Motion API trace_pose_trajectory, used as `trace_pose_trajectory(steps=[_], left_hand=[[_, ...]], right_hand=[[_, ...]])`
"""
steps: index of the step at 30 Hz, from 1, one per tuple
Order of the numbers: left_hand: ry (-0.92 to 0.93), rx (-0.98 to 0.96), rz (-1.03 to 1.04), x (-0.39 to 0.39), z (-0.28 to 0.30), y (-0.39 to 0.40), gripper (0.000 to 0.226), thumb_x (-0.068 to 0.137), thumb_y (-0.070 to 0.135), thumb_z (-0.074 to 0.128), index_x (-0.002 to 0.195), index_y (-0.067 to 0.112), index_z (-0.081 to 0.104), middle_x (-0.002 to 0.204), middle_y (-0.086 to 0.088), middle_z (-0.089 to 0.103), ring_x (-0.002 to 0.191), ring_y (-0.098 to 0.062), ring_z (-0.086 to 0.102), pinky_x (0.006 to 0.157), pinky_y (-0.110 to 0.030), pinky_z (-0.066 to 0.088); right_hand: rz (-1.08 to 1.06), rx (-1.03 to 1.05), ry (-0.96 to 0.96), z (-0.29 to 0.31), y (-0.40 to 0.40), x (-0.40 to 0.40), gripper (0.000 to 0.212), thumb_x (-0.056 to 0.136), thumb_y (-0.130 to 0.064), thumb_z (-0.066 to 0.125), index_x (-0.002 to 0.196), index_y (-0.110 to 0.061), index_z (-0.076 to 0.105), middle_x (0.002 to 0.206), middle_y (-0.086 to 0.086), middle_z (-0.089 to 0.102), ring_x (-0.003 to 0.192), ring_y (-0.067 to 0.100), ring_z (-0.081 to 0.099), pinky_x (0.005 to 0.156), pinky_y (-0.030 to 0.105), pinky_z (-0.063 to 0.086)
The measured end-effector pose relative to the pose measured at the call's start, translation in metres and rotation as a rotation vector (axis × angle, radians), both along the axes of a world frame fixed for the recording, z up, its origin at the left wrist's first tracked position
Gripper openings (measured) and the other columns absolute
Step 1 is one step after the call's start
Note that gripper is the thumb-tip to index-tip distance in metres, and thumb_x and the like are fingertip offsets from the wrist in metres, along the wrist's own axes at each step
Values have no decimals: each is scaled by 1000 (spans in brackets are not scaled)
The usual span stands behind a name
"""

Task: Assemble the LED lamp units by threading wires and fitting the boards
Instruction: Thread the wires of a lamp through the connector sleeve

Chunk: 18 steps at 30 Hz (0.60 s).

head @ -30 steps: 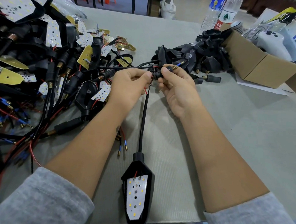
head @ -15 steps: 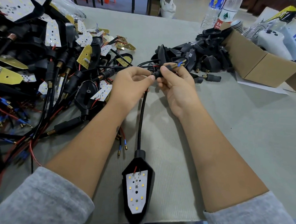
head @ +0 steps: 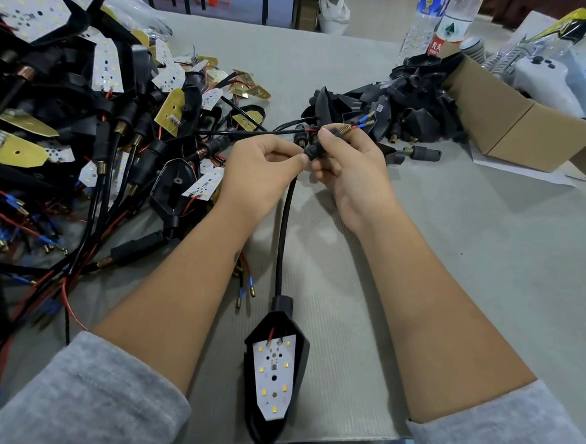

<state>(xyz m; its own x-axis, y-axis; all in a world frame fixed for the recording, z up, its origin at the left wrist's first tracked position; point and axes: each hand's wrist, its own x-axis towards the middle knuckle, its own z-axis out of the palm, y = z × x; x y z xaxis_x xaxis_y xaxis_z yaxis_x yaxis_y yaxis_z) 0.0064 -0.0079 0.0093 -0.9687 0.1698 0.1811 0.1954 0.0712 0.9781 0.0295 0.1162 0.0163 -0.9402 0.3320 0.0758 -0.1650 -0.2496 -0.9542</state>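
Grey and cluttered, the desk [head: 470, 267] carries the whole job, and the lamp unit in hand [head: 275, 375] lies at its near edge, between the two forearms. Its white LED board [head: 272, 378] already sits inside the black shell, a red wire showing at the board's top. From that shell a black cable [head: 284, 235] runs away up to the hands.

The left hand [head: 257, 171] pinches the cable's far end, grip closed on it. The right hand [head: 353, 170] is curled round a black stem piece [head: 318, 148] with a brass spring, and red and blue wire tips [head: 363, 121] poke out beyond that stem. So the wires look threaded through; seating the stem down the cable seems to be the step left for this unit.

Left of the lamp unit, a large heap of wired lamps [head: 85, 123] suggests many units are already partly or fully built. Beyond the lamp unit and to its right, a pile of empty black shells [head: 394, 111] spills from a cardboard box [head: 517, 122], so plenty of units appear to remain.
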Motion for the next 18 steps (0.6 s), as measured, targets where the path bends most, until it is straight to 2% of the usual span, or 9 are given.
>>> trace_pose_trajectory(steps=[5,7,11,14,16,18], left_hand=[[-33,-17,-51,0,-3,3,7,87,14,68,85,21,66,78,-1,69,65,-2,59,63,-14,43],[-10,-67,-66,1,-3,3,9,87,16,67,80,21,69,71,4,69,61,0,58,62,-13,42],[30,-99,-95,2,-2,1,17,89,11,65,75,22,69,68,3,68,63,-7,61,66,-21,49],[6,-64,-135,5,0,1,17,95,8,58,82,18,63,71,-3,64,51,-12,61,53,-23,52],[-12,-36,-144,7,2,0,17,99,12,52,86,21,59,69,-6,61,42,-13,57,42,-22,46],[-2,-40,-130,6,4,-2,19,100,16,50,86,25,57,64,-7,59,38,-12,49,38,-21,39]], right_hand=[[-48,-151,47,1,3,0,11,97,-7,56,87,-13,56,72,4,59,55,13,55,56,23,47],[-68,-170,52,1,4,0,12,97,-7,56,86,-14,56,69,1,59,55,14,54,55,23,46],[-54,-35,1,0,4,0,15,95,-7,57,81,-14,56,59,-2,57,47,12,48,49,23,40],[-25,90,-21,-1,1,-1,12,94,-12,59,83,-15,57,68,5,57,47,15,48,50,26,39],[-32,98,-22,-1,0,-1,11,95,-17,59,85,-14,59,75,10,60,49,17,49,52,28,41],[-25,54,-15,0,0,-1,14,98,-21,57,88,-12,60,78,9,64,51,16,51,53,28,43]])
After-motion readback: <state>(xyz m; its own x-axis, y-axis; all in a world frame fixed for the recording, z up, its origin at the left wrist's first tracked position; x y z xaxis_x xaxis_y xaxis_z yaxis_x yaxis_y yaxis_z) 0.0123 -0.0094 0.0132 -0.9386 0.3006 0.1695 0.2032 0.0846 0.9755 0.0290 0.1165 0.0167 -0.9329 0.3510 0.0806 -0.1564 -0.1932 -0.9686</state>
